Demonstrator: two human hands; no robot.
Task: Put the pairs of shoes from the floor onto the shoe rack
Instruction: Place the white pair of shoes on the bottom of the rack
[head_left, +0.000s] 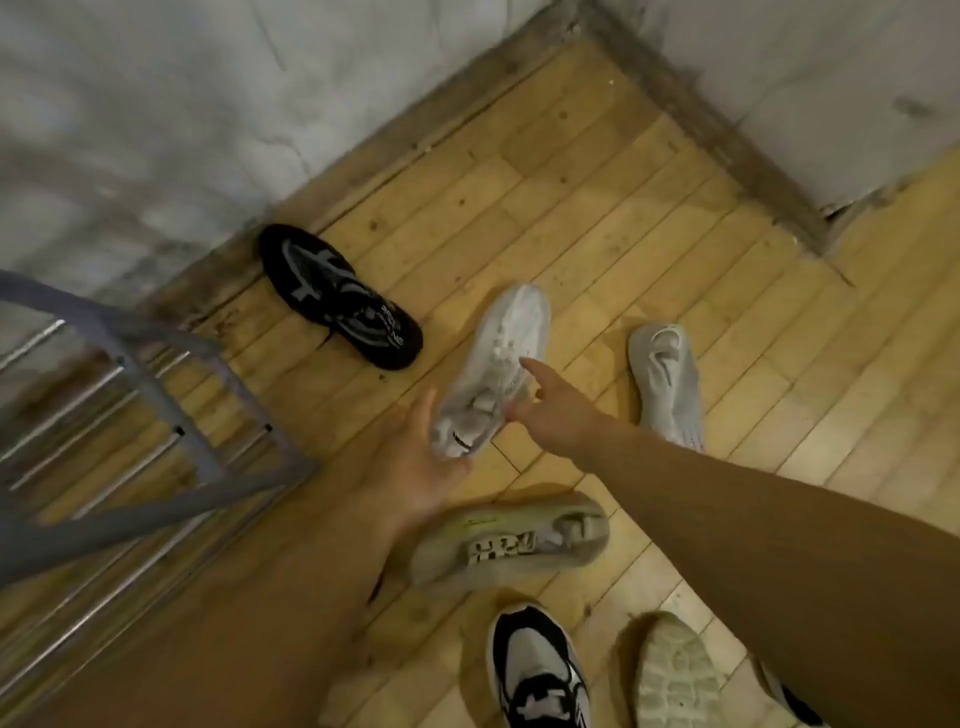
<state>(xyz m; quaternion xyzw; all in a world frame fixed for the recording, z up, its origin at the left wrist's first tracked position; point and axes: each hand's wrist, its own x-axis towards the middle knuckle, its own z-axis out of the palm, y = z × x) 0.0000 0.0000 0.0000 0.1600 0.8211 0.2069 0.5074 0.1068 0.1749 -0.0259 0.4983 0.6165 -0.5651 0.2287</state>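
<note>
sneaker (498, 364): white, likely light, soft upper, stiff sole
hold: heel collar
left hand (415, 460): fingers apart, at heel
right hand (558, 413): fingers apart, beside it

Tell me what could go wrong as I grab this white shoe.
Neither the left hand nor the right hand has curled round the white shoe, so it may slip. Its likely match, the other white shoe, lies apart, so pairs could get mixed. The beige shoe beneath your arms might get knocked.
</note>
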